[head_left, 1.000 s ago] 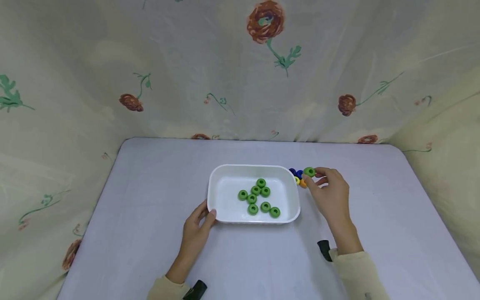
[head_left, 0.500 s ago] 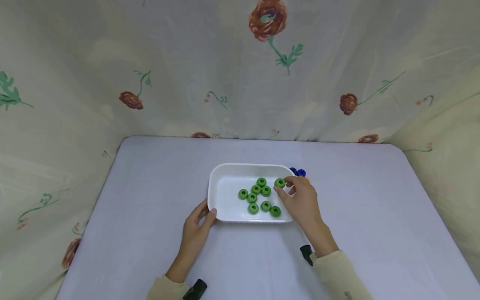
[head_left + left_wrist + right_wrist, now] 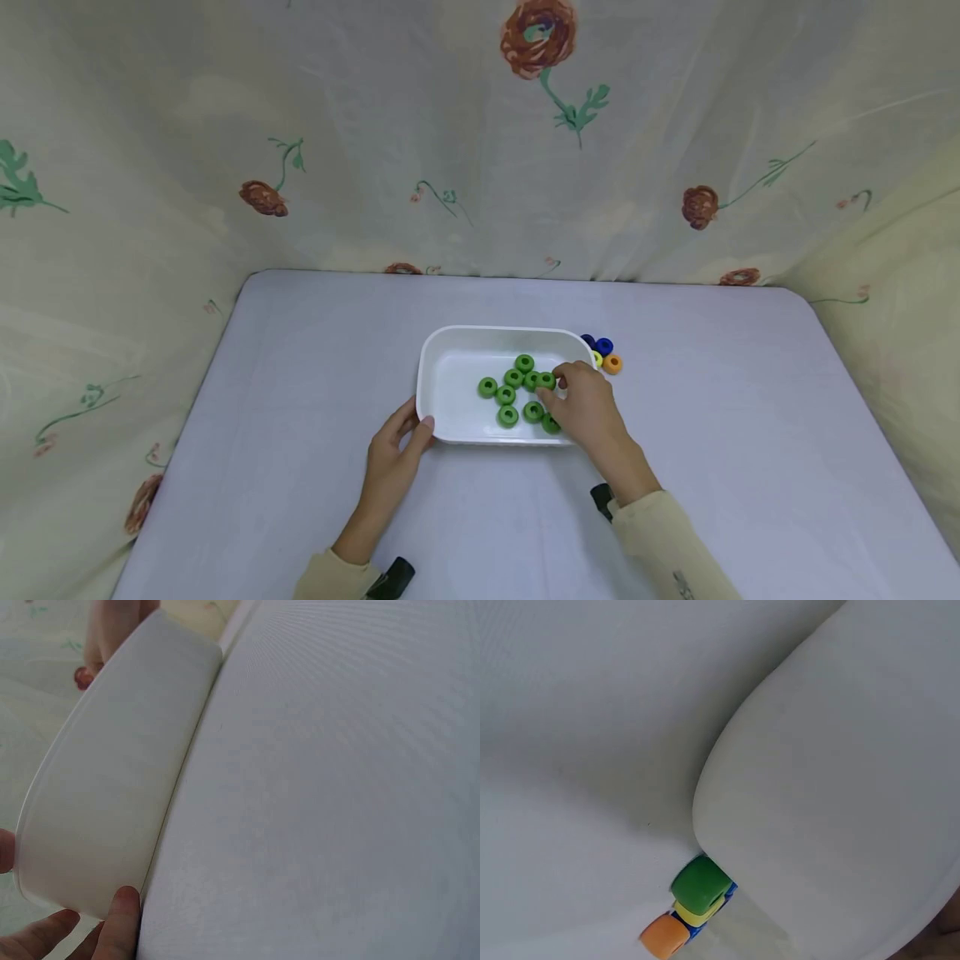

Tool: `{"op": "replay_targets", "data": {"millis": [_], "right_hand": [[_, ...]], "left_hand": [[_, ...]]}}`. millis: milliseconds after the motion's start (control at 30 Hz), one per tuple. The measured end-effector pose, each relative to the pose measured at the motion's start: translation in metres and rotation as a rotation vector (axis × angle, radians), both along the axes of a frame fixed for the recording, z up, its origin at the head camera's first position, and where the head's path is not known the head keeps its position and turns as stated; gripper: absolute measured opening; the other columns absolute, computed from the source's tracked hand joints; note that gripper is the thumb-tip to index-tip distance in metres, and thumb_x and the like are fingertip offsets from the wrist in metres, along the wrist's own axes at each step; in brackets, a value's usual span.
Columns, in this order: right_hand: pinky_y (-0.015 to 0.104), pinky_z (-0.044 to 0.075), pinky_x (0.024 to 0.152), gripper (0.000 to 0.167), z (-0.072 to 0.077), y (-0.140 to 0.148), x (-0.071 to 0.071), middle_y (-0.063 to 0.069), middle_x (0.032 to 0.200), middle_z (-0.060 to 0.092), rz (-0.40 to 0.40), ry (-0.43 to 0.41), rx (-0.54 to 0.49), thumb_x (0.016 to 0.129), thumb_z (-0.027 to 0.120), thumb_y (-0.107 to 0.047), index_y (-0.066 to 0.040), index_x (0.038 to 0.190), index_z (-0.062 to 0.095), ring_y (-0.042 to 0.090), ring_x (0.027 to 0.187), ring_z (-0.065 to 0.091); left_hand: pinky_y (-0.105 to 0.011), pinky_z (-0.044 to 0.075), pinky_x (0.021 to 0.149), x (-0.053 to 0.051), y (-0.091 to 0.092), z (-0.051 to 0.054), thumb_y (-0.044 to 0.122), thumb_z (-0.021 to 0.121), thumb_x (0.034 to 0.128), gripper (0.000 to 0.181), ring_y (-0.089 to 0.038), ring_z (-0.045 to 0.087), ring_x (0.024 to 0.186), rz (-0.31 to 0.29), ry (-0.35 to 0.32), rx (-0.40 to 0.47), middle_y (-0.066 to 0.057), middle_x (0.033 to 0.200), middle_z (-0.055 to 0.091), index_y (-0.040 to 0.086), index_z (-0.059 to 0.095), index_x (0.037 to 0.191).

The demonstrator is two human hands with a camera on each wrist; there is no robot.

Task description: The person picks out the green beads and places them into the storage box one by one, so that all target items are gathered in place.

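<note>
A white tray (image 3: 450,417) lies on the table with several green ring-shaped beads (image 3: 507,416) in it. At its near left corner my left hand (image 3: 393,462) holds the tray, thumb at the rim and fingers (image 3: 120,922) against the outer wall. My right hand (image 3: 590,408) reaches over the right end of the tray. Its thumb and forefinger pinch a green bead (image 3: 546,381) low inside, beside the other green ones. That hand partly covers another green bead near the front. In the right wrist view only a sliver of the hand shows beyond the rim.
Outside the tray's right end lie blue beads (image 3: 603,346), a yellow bead (image 3: 597,358) and an orange bead (image 3: 612,363). The right wrist view also shows a green bead (image 3: 701,885) there, against the tray wall. A flowered curtain (image 3: 337,225) hangs behind the white-covered table (image 3: 300,350).
My right hand has carried the green bead left from above the coloured beads, over the tray's right rim and down among the green ones. The left hand has stayed at the corner.
</note>
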State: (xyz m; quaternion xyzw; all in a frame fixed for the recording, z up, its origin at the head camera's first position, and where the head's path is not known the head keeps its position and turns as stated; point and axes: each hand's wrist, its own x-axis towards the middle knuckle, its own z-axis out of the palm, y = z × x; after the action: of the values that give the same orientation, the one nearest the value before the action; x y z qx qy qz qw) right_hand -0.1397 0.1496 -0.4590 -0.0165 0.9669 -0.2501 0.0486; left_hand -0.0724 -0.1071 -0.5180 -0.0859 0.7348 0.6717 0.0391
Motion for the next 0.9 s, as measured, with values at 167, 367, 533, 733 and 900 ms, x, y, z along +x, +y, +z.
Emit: {"op": "replay_targets", "data": {"millis": [167,367,533,733,900], "right_hand": [[0.039,0.058,0.07,0.038,0.0011,-0.0001,-0.0014,0.019,0.096,0.067,0.032,-0.015,0.027,0.09,0.074,-0.022,0.009,0.111,0.068,0.027,0.082,0.061],[0.033,0.053,0.063,0.033,0.0036,0.0012,-0.0001,0.017,0.09,0.066,0.067,-0.055,0.056,0.089,0.074,-0.021,0.008,0.106,0.07,0.024,0.077,0.057],[0.032,0.053,0.063,0.032,0.0029,0.0011,-0.0014,0.016,0.09,0.066,0.079,-0.076,0.07,0.09,0.073,-0.021,0.007,0.106,0.07,0.024,0.078,0.057],[0.032,0.054,0.066,0.033,0.0019,-0.0003,-0.0068,0.017,0.094,0.067,0.083,-0.118,0.074,0.092,0.072,-0.022,0.006,0.109,0.07,0.024,0.082,0.059],[0.03,0.054,0.066,0.032,0.003,-0.0023,-0.0094,0.016,0.095,0.068,0.091,-0.146,0.091,0.092,0.072,-0.021,0.006,0.11,0.07,0.022,0.081,0.059]], "left_hand": [[-0.022,0.061,0.096,0.0001,-0.0002,0.0004,0.023,0.061,0.1009,0.051,-0.029,0.053,0.134,0.001,0.0,0.005,-0.016,0.145,0.054,0.008,0.048,0.148],[-0.021,0.061,0.096,-0.0002,-0.0002,-0.0005,0.023,0.061,0.101,0.051,-0.028,0.054,0.133,-0.001,0.004,0.005,-0.015,0.144,0.054,0.008,0.048,0.148],[-0.021,0.061,0.096,-0.0002,-0.0003,-0.0007,0.023,0.061,0.1013,0.051,-0.029,0.054,0.133,-0.002,0.006,0.0,-0.015,0.144,0.054,0.009,0.048,0.148],[-0.022,0.062,0.095,-0.0001,0.0003,-0.0013,0.022,0.061,0.1007,0.05,-0.029,0.054,0.133,0.011,-0.013,0.004,-0.016,0.144,0.055,0.008,0.048,0.148],[-0.023,0.062,0.096,-0.0004,0.0002,-0.0011,0.022,0.061,0.1006,0.051,-0.029,0.054,0.133,0.011,-0.011,0.006,-0.016,0.144,0.055,0.008,0.048,0.148]]}}
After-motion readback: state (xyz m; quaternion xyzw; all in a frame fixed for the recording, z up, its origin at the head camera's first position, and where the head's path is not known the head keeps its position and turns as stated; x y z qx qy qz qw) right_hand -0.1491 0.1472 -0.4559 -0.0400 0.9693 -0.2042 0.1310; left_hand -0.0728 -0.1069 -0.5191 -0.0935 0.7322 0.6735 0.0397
